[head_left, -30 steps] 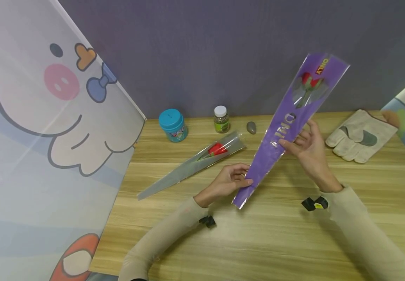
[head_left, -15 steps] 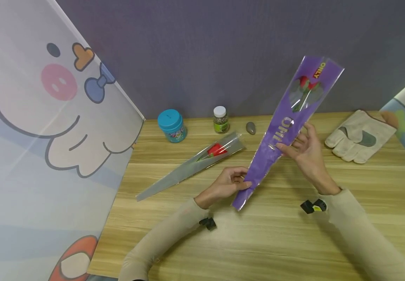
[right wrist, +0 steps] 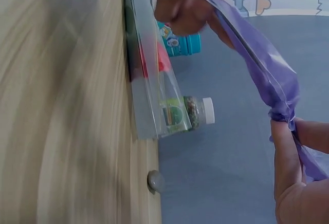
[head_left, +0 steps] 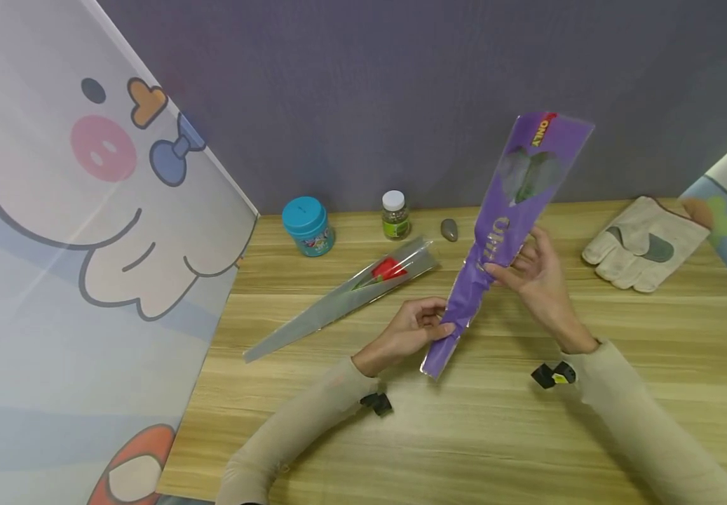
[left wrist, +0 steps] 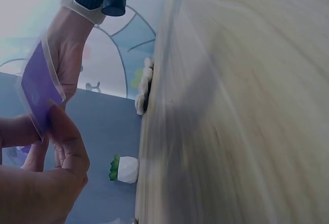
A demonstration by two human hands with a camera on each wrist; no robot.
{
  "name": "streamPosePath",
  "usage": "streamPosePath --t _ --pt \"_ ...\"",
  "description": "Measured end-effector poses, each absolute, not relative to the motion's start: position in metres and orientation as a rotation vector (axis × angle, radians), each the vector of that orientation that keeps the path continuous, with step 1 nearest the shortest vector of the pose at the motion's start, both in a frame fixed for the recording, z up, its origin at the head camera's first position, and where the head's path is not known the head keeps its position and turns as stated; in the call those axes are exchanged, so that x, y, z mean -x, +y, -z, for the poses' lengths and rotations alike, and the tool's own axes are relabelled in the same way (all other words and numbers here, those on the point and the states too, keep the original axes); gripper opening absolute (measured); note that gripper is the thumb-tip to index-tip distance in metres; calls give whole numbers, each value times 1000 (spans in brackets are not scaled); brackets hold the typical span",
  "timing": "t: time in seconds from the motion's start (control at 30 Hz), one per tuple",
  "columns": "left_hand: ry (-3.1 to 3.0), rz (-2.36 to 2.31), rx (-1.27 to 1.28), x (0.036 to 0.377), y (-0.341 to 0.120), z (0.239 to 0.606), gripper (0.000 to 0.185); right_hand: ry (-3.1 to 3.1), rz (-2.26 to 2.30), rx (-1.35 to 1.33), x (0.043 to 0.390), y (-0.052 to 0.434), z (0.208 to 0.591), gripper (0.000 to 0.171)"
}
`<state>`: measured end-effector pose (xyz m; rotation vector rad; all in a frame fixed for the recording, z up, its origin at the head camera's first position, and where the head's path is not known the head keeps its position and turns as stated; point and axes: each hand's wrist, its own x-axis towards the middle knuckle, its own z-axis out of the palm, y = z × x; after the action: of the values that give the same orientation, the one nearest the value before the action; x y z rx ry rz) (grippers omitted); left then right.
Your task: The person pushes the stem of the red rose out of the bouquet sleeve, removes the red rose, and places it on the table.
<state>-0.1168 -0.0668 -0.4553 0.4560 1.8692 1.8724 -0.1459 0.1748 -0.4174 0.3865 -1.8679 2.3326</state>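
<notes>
Both hands hold a purple flower sleeve (head_left: 496, 210) tilted above the table. It has a heart-shaped clear window with green leaf or stem behind it, and no red bloom shows there. Near the narrow lower end, my left hand (head_left: 409, 328) pinches the sleeve between thumb and fingers. Higher up, my right hand (head_left: 535, 284) grips its right edge, thumb in front. Between the hands the film is creased, and the right wrist view shows it bunched at the right fingertips (right wrist: 285, 147). A second rose (head_left: 389, 268) in a clear and grey sleeve (head_left: 338, 301) lies on the table.
Along the back stand a blue lidded tub (head_left: 308, 226) and a small white-capped jar (head_left: 395, 215), with a grey stone (head_left: 449, 229) beside them. A work glove (head_left: 648, 245) lies at right. The left wrist view shows a white-potted succulent (left wrist: 128, 169).
The purple sleeve's upper end has swung left and slightly down with my right hand. Its middle has crumpled, and the red bloom has gone from the window. My left hand has hardly moved.
</notes>
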Motion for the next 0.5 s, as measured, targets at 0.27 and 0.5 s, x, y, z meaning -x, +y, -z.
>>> streamPosePath --t 0.27,0.5 --pt "1881 -1896 -450 117 -64 454 36 -1902 -2301 -367 140 164 424 82" --pt "1873 -1930 -419 117 -64 455 35 -1840 -2388 -367 134 159 425 80"
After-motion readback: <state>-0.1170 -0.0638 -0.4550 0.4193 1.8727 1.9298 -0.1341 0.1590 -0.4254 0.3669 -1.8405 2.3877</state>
